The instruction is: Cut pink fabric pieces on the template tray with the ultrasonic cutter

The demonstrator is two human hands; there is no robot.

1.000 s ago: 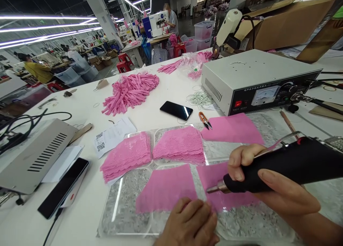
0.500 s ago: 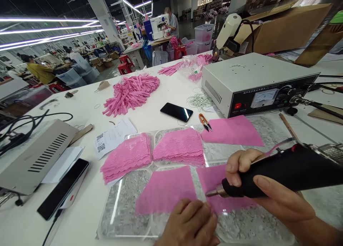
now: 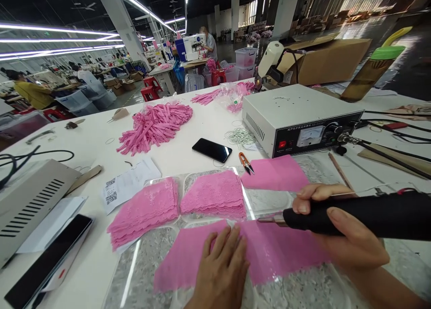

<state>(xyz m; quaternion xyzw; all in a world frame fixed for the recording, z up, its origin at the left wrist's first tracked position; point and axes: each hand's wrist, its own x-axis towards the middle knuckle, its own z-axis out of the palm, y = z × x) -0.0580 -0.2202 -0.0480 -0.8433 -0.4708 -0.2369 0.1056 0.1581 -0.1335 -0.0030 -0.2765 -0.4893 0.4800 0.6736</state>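
Your right hand [image 3: 358,246] grips the black tool [image 3: 393,214] — your left hand [image 3: 220,266] lies flat on pink fabric [image 3: 178,262]; the grey machine [image 3: 292,100] bears lettering too small for reading.

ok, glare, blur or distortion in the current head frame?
Head view, glare: white streaks on the clear plastic beside the pink fabric; head view, lighting: ceiling tubes burn out white; head view, distortion: the large near column leans, wide-angle style; head view, blur: right forearm looks slightly soft.
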